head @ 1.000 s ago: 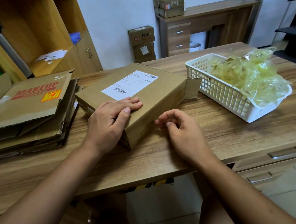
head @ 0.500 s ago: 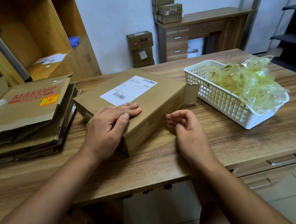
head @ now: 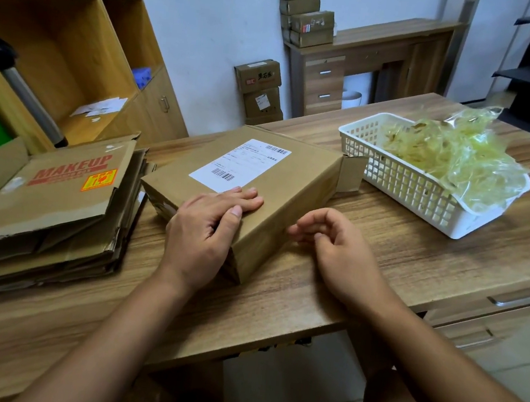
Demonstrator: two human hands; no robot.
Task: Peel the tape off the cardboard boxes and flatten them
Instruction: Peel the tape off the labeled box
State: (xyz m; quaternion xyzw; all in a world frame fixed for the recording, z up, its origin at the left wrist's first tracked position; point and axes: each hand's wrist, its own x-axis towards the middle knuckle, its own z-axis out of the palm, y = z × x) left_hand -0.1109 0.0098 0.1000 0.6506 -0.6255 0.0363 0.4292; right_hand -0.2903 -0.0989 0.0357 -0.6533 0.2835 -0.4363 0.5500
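Note:
A brown cardboard box (head: 295, 178) with a white shipping label (head: 239, 165) lies on the wooden desk (head: 415, 252). One end flap (head: 353, 174) sticks open on its right. My left hand (head: 208, 227) rests flat on the box's near top corner, fingers straight and thumb along the edge. My right hand (head: 333, 250) hovers at the box's near side face. Its fingers are curled and the thumb is close to the fingertips. Whether clear tape is pinched between them cannot be made out.
A stack of flattened cartons (head: 61, 199), the top one printed MAKEUP, lies at the left. A white plastic basket (head: 390, 178) at the right holds a wad of peeled tape (head: 451, 155). A wooden shelf unit (head: 60, 48) stands behind, and more boxes (head: 259, 85) sit by the wall.
My right hand has slid a little along the box's side, and its fingers have lifted off the desk into a tighter curl. My left hand stays flat on the box.

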